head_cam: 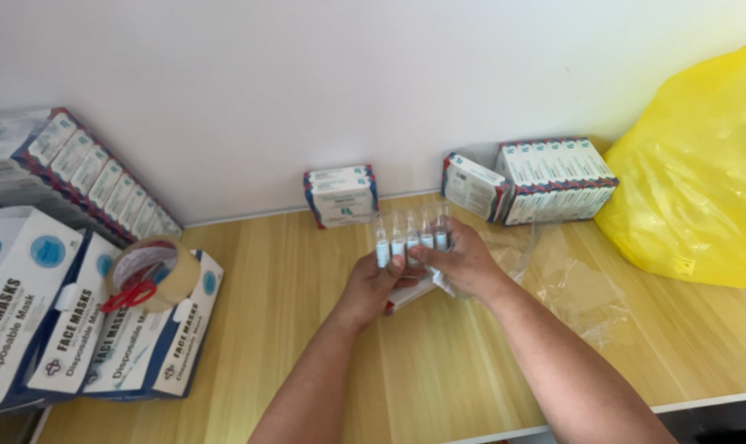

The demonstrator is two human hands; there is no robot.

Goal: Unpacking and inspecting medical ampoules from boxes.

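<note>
Glass ampoules (412, 234) gripped by both hands (373, 284) (463, 261), small boxes (341, 196) behind, clear wrap (570, 284) beside.

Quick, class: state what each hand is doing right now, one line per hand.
Left hand: closed on the row of glass ampoules, from below.
Right hand: closed on the same row of glass ampoules, from the right.

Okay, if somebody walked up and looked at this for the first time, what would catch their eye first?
Probably the big yellow plastic bag bulging at the right edge of the wooden table. Next, in the middle, the left hand and right hand together hold up a row of small glass ampoules. At the left, white-and-blue mask boxes lie stacked with a roll of clear tape on top.
</note>
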